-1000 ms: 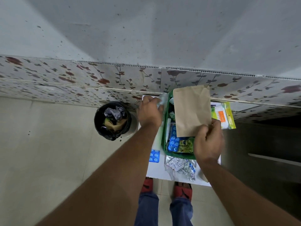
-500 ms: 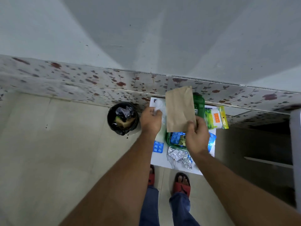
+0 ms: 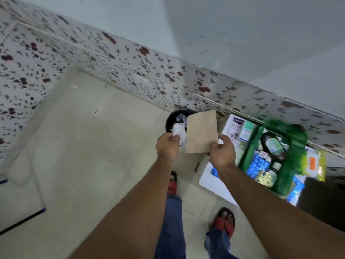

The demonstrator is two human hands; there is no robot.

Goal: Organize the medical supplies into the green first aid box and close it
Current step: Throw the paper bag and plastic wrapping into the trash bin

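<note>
My right hand (image 3: 222,153) pinches the lower corner of a flat brown paper envelope (image 3: 202,131) and holds it upright in the air. My left hand (image 3: 167,146) grips a crumpled clear plastic wrapper (image 3: 178,134) just left of the envelope. Both hands hover over a black bin (image 3: 172,119) on the floor. To the right, the green first aid box (image 3: 285,176) stands open on a white table (image 3: 214,184). Blue blister packs (image 3: 256,165) and other medicine lie inside the box.
A white medicine carton (image 3: 237,128) lies on the table behind the box, and a yellow-green packet (image 3: 315,163) lies to its right. A tiled wall with a flower pattern runs behind. My feet in red sandals (image 3: 225,223) stand on the pale floor tiles.
Both hands have swung left, away from the box, carrying the envelope and the wrapper over the bin. The view has tilted and turned left with them.
</note>
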